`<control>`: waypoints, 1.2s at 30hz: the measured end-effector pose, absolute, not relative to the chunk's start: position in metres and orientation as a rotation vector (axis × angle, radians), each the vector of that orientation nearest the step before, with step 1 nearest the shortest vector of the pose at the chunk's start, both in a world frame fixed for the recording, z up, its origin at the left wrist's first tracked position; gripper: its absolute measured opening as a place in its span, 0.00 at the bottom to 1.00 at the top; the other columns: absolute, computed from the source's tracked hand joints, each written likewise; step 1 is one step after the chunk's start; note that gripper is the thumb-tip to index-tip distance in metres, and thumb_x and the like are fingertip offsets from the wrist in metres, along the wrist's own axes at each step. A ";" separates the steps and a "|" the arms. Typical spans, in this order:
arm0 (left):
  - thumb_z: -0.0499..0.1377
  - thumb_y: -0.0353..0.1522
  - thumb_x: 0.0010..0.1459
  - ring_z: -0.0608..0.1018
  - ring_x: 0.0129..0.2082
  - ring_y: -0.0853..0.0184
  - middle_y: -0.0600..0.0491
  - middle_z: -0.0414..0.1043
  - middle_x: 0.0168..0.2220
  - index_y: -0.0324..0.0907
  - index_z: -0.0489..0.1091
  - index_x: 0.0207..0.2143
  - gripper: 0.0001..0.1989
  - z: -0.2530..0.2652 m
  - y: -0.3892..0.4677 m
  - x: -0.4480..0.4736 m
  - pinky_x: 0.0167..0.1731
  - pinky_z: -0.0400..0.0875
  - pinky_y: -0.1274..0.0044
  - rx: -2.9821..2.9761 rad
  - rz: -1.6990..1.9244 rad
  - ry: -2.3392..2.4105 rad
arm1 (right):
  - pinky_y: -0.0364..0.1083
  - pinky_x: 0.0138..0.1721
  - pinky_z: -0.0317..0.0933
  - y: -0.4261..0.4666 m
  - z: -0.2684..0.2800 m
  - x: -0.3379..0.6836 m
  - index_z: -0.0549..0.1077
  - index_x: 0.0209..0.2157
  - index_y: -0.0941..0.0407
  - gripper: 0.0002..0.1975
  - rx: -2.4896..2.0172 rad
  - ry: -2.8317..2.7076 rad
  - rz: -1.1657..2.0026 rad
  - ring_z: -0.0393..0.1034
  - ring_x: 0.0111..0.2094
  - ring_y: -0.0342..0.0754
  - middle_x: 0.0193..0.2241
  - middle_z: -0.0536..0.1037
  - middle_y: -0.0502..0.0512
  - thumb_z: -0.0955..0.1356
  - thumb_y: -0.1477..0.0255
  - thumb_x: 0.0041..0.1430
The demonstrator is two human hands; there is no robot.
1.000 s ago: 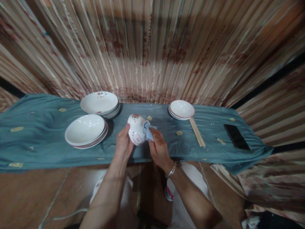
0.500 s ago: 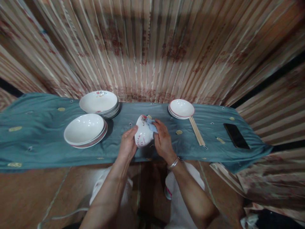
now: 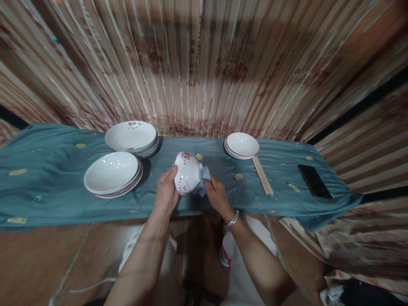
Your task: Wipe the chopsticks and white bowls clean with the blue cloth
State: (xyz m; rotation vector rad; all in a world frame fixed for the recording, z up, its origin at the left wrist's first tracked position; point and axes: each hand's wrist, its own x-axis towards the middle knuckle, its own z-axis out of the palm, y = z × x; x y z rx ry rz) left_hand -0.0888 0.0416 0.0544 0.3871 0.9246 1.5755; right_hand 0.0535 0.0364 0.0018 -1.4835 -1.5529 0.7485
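Note:
A white bowl [image 3: 188, 173] with red and dark printed patterns is tipped on its side above the middle of the table, its foot facing right. My left hand [image 3: 167, 187] grips it by the rim side, thumb on the outer wall. Beside the foot, my right hand [image 3: 218, 193] is closed on a light blue cloth [image 3: 204, 180], which touches the bowl's base. A silver bangle circles my right wrist. The bowl's inside faces away to the left and is hidden.
Two stacks stand left: flowered dishes [image 3: 131, 136] behind, plain white bowls [image 3: 111, 172] in front. Right of centre are small red-rimmed bowls [image 3: 242, 145], several chopsticks [image 3: 262, 175] and a black phone [image 3: 315, 181]. A teal cloth [image 3: 63, 170] covers the table; a striped curtain [image 3: 197, 63] hangs behind.
The bowl has moved slightly left and turned, so more of its side and its foot show. The blue cloth has slid from its upper side down around the foot with my right hand.

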 end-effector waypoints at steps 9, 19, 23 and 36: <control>0.68 0.45 0.41 0.68 0.17 0.72 0.56 0.71 0.18 0.38 0.76 0.26 0.19 0.039 0.041 -0.082 0.18 0.62 0.81 0.725 1.531 1.086 | 0.42 0.25 0.48 0.030 0.009 0.049 0.58 0.18 0.53 0.13 -1.395 -1.425 0.982 0.53 0.21 0.42 0.16 0.58 0.44 0.59 0.64 0.53; 0.57 0.33 0.56 0.77 0.39 0.63 0.47 0.77 0.40 0.39 0.76 0.38 0.11 0.022 0.039 -0.073 0.42 0.70 0.73 1.780 1.255 1.261 | 0.40 0.23 0.47 0.040 0.010 0.069 0.61 0.19 0.55 0.13 -1.303 -1.043 1.170 0.49 0.21 0.39 0.17 0.56 0.43 0.64 0.61 0.48; 0.54 0.29 0.58 0.78 0.45 0.60 0.46 0.77 0.45 0.40 0.75 0.45 0.15 0.012 0.038 -0.069 0.48 0.70 0.71 1.995 1.158 1.267 | 0.40 0.20 0.46 0.045 0.011 0.080 0.60 0.19 0.54 0.12 -1.333 -0.964 1.124 0.48 0.20 0.39 0.17 0.55 0.42 0.64 0.62 0.46; 0.53 0.21 0.57 0.75 0.51 0.59 0.42 0.76 0.46 0.37 0.73 0.46 0.16 0.000 0.016 -0.053 0.52 0.70 0.67 2.550 0.668 1.117 | 0.42 0.29 0.57 0.051 0.022 0.115 0.69 0.30 0.57 0.11 -1.280 -1.069 0.656 0.58 0.26 0.42 0.23 0.66 0.46 0.62 0.64 0.57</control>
